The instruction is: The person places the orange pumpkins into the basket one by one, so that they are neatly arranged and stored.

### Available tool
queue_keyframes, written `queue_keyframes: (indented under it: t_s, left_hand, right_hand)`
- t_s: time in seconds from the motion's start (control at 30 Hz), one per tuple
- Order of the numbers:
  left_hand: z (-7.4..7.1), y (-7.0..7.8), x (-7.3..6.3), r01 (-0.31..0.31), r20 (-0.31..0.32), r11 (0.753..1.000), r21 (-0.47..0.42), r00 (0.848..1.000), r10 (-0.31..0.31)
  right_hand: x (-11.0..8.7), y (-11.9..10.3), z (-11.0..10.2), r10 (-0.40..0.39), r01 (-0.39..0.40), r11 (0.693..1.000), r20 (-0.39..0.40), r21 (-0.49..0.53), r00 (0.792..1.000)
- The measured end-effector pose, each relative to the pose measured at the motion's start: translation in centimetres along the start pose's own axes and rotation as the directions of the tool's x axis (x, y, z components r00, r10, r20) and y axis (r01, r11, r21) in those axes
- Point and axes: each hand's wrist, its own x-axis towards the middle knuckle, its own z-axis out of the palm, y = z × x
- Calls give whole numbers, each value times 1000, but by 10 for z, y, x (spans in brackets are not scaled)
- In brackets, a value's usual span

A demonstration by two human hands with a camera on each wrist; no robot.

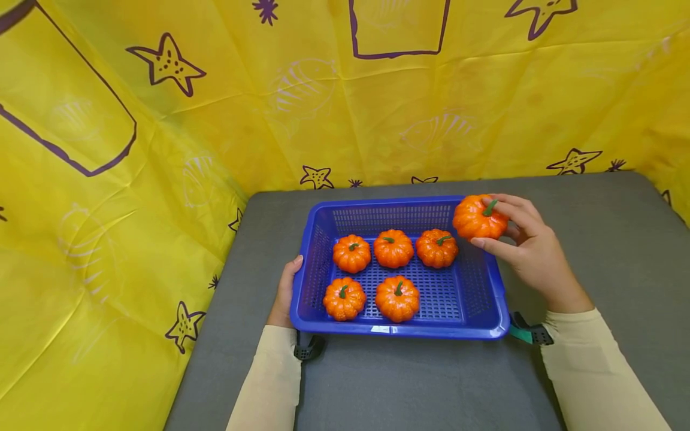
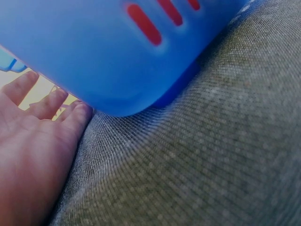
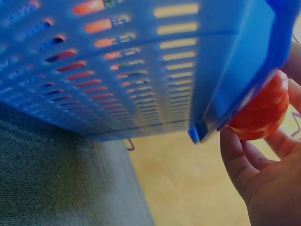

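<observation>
A blue plastic basket (image 1: 377, 328) with slotted walls holds several small orange pumpkins; three sit in the back row, including a middle one (image 1: 393, 248), and two in front, one being the front-left pumpkin (image 1: 344, 299). My right hand (image 1: 530, 245) holds another pumpkin (image 1: 478, 218) by its side over the basket's back right corner, thumb below and fingers behind its green stem. In the right wrist view that pumpkin (image 3: 263, 110) shows beside the basket rim. My left hand (image 1: 284, 293) grips the basket's left rim, thumb on top, with the fingers (image 2: 47, 101) along the outer wall.
The basket stands on a grey cloth-covered table (image 1: 409, 383). Yellow sheeting (image 1: 226, 120) with drawn starfish and fish hangs behind and to the left of the table. Dark straps (image 1: 309, 348) show at both wrists.
</observation>
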Motion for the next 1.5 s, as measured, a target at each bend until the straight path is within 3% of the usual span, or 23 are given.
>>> queue_keyframes:
  t_s: [0.23,0.73,1.07,1.33,1.5]
  left_hand:
    - [1,2,-2,13,-7,1000,-3,1000,-13]
    - [2,0,-1,7,0,1000,-15,1000,-7]
    - [1,0,0,7,7,1000,-11,1000,-7]
    - [2,0,0,2,0,1000,-14,1000,-2]
    - [1,1,0,6,1,1000,-16,1000,-6]
  right_hand:
    - [-3,-2,5,-45,44,999,49,6,998]
    - [-13,-8,10,-91,111,989,194,-96,977]
    - [-15,-15,20,-189,212,975,265,-62,946]
    - [-17,-22,25,-142,180,980,327,-89,934]
    - [-18,-21,28,-155,223,964,376,-145,914]
